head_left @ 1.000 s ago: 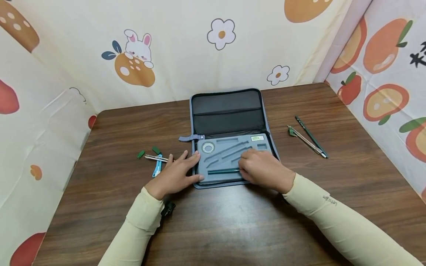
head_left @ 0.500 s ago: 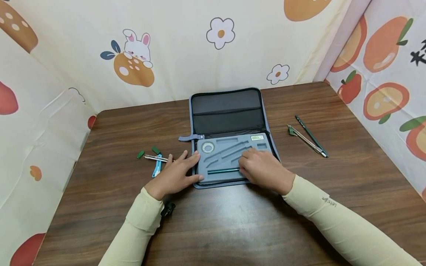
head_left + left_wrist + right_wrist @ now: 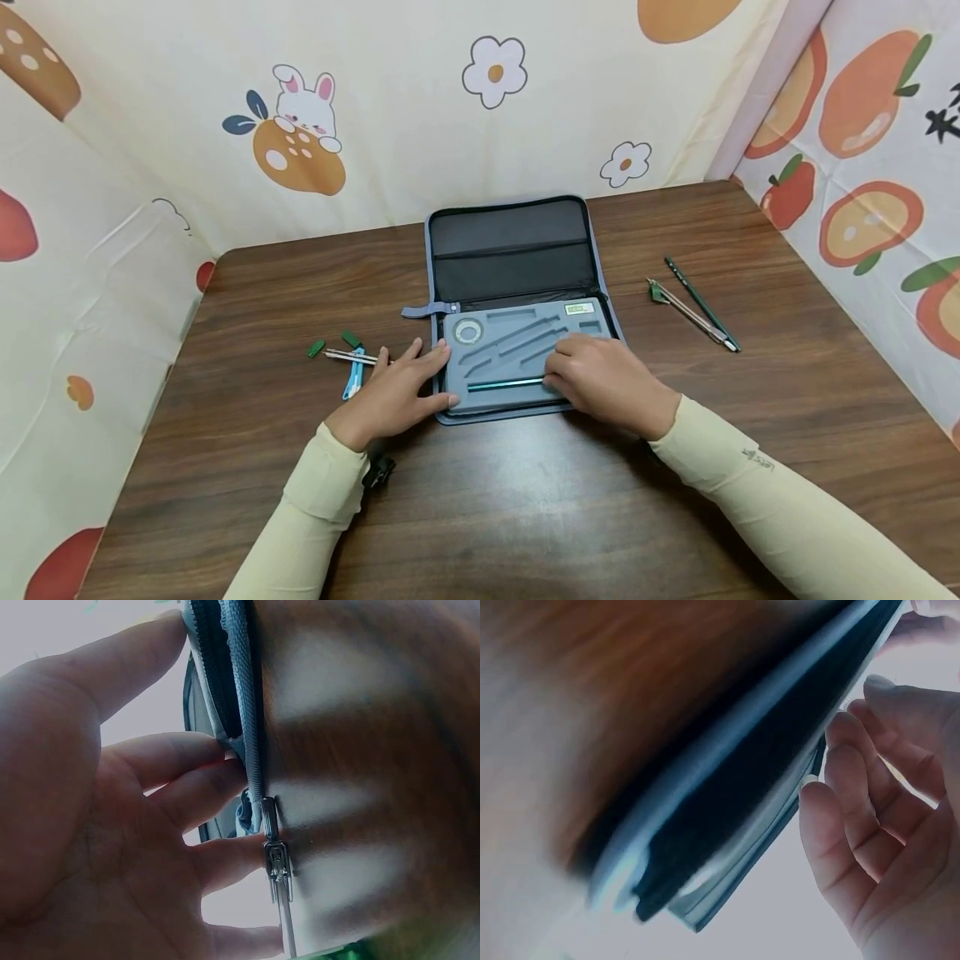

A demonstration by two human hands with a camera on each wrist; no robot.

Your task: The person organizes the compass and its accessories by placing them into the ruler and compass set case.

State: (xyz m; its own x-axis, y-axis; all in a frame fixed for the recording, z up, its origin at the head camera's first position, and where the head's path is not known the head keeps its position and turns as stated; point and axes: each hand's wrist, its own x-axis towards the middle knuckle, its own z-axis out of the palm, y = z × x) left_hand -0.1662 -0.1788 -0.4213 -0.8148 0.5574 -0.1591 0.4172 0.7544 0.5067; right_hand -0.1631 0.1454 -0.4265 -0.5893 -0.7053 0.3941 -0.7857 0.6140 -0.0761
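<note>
A zip case (image 3: 512, 250) lies unfolded on the table, a grey tray with cut-out slots (image 3: 480, 404) in its near half. In the tray's front slot is a thin green pencil (image 3: 506, 383). My right hand (image 3: 607, 379), fingers curled, pinches the pencil's right end; the fingertips are hidden in the head view. The right wrist view shows that hand's thumb and bent fingers beside the case edge. My left hand (image 3: 397, 396) rests with spread fingers on the tray's left edge. The left wrist view shows its fingers by the zipper pull (image 3: 276, 859).
Left of the case lie a blue utility knife (image 3: 353, 379), a silver drawing tool (image 3: 348, 357) and two small green pieces. A compass (image 3: 690, 317) and another green pencil (image 3: 701, 302) lie to the right. The tray holds a pale ring (image 3: 468, 332) and a small labelled block (image 3: 579, 309).
My right hand has shifted slightly right along the pencil, showing a little more of it; the pencil looks brighter. The left hand has stayed on the tray's edge.
</note>
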